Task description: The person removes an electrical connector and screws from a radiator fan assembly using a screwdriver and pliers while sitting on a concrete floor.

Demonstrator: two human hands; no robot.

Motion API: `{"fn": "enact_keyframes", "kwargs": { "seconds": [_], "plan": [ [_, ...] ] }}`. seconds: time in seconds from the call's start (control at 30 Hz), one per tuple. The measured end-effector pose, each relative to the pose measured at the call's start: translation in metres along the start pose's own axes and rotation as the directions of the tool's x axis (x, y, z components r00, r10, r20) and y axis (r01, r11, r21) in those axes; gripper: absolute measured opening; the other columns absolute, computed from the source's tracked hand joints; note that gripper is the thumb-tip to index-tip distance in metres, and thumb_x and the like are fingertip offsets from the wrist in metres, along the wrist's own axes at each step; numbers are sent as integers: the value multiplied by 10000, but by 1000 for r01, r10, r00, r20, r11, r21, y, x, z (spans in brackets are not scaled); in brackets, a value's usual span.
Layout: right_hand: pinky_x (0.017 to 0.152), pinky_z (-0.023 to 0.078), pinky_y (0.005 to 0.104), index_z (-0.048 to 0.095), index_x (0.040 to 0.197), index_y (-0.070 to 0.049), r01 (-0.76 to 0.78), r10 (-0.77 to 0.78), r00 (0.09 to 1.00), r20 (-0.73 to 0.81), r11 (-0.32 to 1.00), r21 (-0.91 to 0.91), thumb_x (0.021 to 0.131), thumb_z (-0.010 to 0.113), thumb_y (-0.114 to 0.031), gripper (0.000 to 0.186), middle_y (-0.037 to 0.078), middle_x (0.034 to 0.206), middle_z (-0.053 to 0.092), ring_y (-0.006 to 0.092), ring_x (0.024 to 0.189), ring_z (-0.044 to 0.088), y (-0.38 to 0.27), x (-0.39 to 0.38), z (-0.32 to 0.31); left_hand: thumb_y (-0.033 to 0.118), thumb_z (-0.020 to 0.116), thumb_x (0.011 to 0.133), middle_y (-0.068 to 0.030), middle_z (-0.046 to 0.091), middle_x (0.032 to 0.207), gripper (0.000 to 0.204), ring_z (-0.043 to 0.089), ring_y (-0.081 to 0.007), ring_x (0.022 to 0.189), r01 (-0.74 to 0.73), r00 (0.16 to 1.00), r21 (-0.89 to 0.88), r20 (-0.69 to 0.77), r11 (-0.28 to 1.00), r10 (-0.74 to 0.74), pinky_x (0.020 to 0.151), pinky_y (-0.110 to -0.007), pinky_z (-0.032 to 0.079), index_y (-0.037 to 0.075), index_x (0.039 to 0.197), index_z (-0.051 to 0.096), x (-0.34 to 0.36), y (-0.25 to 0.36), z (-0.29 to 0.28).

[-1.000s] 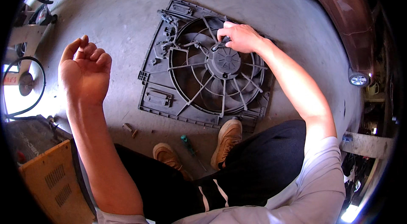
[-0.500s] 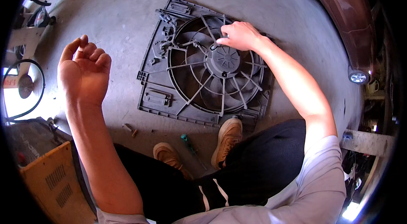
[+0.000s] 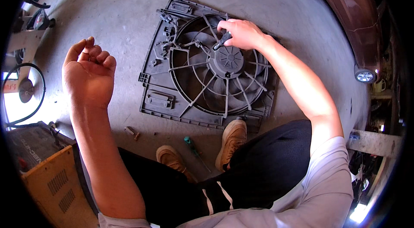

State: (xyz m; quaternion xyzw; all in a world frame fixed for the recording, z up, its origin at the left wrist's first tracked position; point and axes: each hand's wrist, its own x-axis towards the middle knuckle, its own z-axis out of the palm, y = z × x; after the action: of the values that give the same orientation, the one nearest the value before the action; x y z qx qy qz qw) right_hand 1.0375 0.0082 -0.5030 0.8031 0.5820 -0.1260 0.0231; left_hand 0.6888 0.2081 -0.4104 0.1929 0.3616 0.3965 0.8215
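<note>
A dark grey radiator fan assembly [image 3: 157, 98] lies flat on the floor in front of my feet. Its round motor hub [image 3: 229, 59] sits in the middle of the spokes. Over the hub's far side, my right hand [image 3: 242, 34] pinches a short black plug-like piece [image 3: 222, 40], probably a cable connector, that reaches down to the hub's edge. To the left of the assembly, my left hand [image 3: 89, 72] is raised, palm toward me, its fingers curled and thumb and forefinger pressed together. Whether anything small sits between those tips cannot be made out.
A green-handled screwdriver [image 3: 189, 142] lies between my shoes, and small loose parts [image 3: 133, 133] lie left of them. A yellow-orange machine [image 3: 56, 185] stands at lower left, near a black hose loop [image 3: 43, 94]. A brown car [image 3: 351, 16] is at far right.
My right hand has shifted slightly up and left, and the black piece in its fingers now shows more. My left hand has moved a little to the right, still curled.
</note>
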Motion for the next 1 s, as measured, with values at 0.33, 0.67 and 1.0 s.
{"fn": "enact_keyframes", "kwargs": {
  "seconds": [0.33, 0.67, 1.0],
  "plan": [
    [899, 552, 481, 711, 1077, -106, 31, -29, 999, -27, 996, 88, 826, 792, -239, 295, 145, 1069, 741, 350, 1089, 698, 16, -3, -5, 168, 608, 1019, -28, 501, 791, 158, 462, -144, 724, -7, 999, 90, -30, 996, 9, 679, -294, 434, 13, 1049, 622, 1, -18, 12],
    [881, 551, 429, 725, 1079, -84, -164, 197, 973, -120, 956, 241, 834, 813, -228, 298, 139, 1032, 747, 319, 1001, 717, 38, -39, -20, 214, 768, 931, -38, 669, 739, 218, 575, -110, 667, -392, 920, 892, 386, 225, 73, 589, -306, 451, 24, 1037, 766, 48, -164, 7],
    [834, 547, 418, 725, 1064, -71, -217, 285, 950, -126, 895, 389, 845, 810, -248, 294, 153, 953, 743, 305, 930, 719, 51, -76, -29, 242, 607, 978, -198, 758, 1048, 264, 725, -399, 1005, -716, 698, 632, 647, -295, -306, 871, -507, 573, 170, 1185, 754, 128, -317, 8]
  ]
}}
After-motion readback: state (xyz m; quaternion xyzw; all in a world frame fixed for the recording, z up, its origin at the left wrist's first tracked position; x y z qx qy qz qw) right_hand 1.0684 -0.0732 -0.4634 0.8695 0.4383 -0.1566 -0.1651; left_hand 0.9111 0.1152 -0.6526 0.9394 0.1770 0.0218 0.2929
